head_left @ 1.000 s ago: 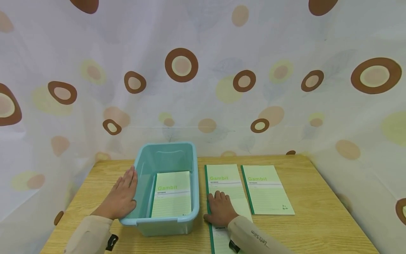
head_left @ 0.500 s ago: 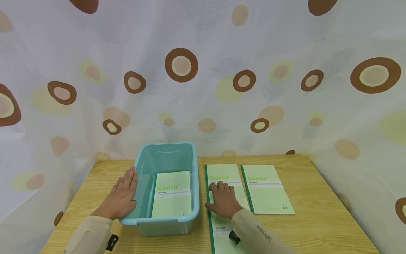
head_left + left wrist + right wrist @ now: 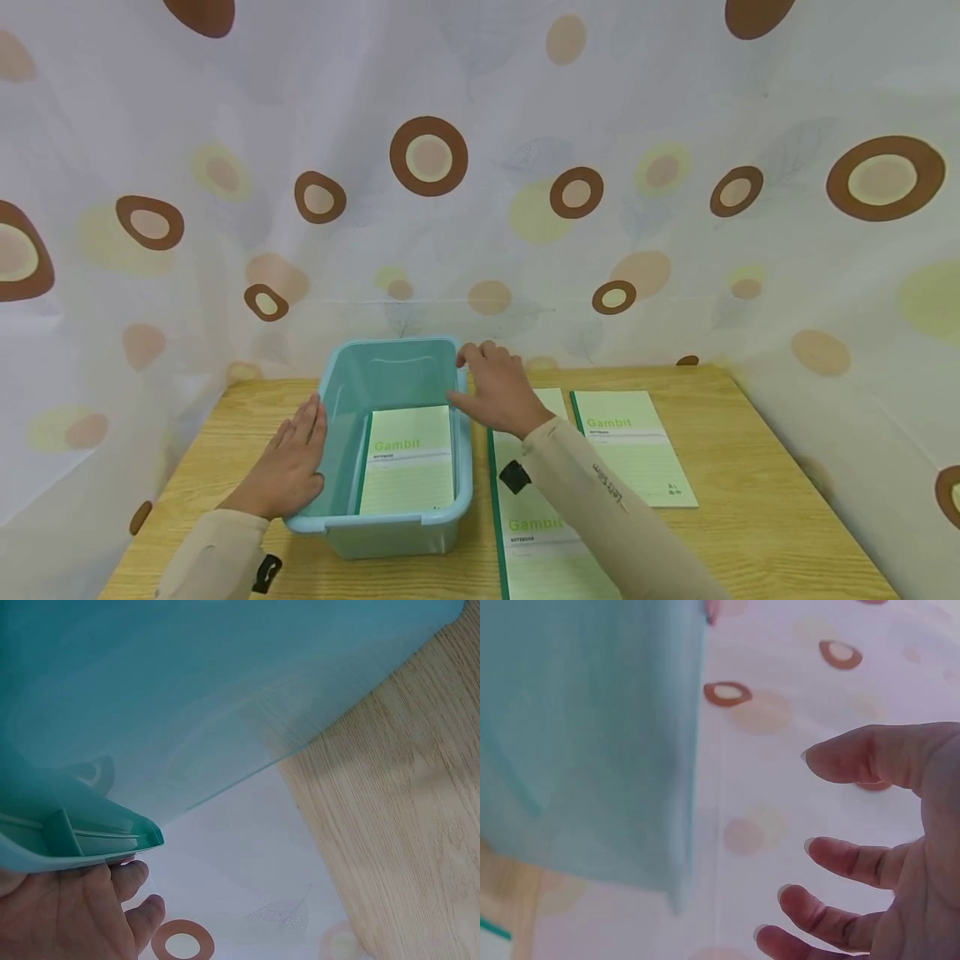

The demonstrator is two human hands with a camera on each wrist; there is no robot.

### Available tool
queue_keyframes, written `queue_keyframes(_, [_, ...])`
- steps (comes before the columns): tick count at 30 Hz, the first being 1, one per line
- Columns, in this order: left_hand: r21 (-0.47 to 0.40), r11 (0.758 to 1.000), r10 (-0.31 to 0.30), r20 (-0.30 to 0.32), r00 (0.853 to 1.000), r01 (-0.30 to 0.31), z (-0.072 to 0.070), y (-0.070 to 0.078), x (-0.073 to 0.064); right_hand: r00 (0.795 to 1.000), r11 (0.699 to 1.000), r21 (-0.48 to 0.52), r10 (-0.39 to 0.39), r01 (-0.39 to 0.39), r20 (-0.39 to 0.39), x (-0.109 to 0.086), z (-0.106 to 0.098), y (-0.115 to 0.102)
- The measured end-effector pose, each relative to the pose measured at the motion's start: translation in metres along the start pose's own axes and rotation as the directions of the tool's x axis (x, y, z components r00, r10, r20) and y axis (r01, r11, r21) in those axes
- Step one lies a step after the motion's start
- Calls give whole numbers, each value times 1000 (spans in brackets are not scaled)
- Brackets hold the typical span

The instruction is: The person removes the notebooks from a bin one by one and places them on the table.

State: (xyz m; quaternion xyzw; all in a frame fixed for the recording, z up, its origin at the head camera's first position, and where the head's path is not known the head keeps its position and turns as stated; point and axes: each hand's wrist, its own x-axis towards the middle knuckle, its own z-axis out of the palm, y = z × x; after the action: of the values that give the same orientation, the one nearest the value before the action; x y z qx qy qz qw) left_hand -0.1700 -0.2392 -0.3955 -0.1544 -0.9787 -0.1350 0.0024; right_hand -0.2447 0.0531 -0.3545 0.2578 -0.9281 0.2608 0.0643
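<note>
A light blue plastic bin (image 3: 390,533) stands on the table, with a pale green "Gambit" notebook (image 3: 408,467) lying in it. My left hand (image 3: 281,467) rests along the bin's left rim, fingers straight; in the left wrist view its fingers (image 3: 127,877) lie under the rim. My right hand (image 3: 498,387) is over the bin's right rim near the far corner. In the right wrist view its fingers (image 3: 847,859) are spread, with nothing between them. Beneath the right forearm lie a front notebook (image 3: 547,567) and a farther one (image 3: 551,404), partly hidden by hand and sleeve.
Another green-spined notebook (image 3: 630,450) lies at the right on the wooden table (image 3: 757,500). A white sheet with brown and yellow circles (image 3: 495,250) hangs behind and at both sides of the table.
My right hand has left the notebooks, moving away from me and leftward to the bin's right rim. The left hand, the bin and the notebooks look unmoved.
</note>
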Motion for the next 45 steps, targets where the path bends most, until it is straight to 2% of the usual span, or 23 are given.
queue_keyframes(3, [5,1000,1,-5,1000,-1,1,-1,0,998,999,-4,-42,42,46,17,1,-18])
queue_keyframes(7, [7,1000,8,-12,1000,-8,1,-1,0,989,999,16,-42,40,139,38,11,-36])
queue_keyframes(13, [16,1000,17,-19,1000,-16,1,-1,1,956,999,-35,28,-19,292,65,36,-48])
queue_keyframes(18, [9,1000,10,-15,1000,-10,1,-1,1,922,987,-150,114,-62,370,83,66,-47])
queue_keyframes(21, [9,1000,7,-9,1000,-7,1,-2,1,894,979,-167,174,-113,413,91,83,-44])
queue_keyframes(25, [32,999,9,-13,1000,-8,2,-3,1,846,971,-122,240,-207,476,96,96,-42])
queue_keyframes(28, [40,999,14,-21,1000,-13,1,-4,1,821,959,-92,276,-267,499,97,102,-42])
queue_keyframes(32, [47,999,14,-24,1000,-13,1,-4,1,803,939,-82,328,-333,498,96,110,-42])
queue_keyframes(37, [52,999,8,-30,1000,-6,0,-5,1,751,901,-60,395,-430,529,95,131,-37])
queue_keyframes(39, [51,999,12,-33,999,-10,1,-5,1,721,883,-71,423,-464,548,97,145,-33])
queue_keyframes(41, [50,999,13,-30,999,-11,1,-5,1,700,871,-95,447,-481,557,100,161,-26])
queue_keyframes(43, [52,999,11,-26,1000,-9,1,-5,1,683,867,-157,473,-473,556,105,174,-21])
queue_keyframes(45, [51,999,8,-22,1000,-7,0,-4,2,679,869,-218,485,-445,551,109,182,-17])
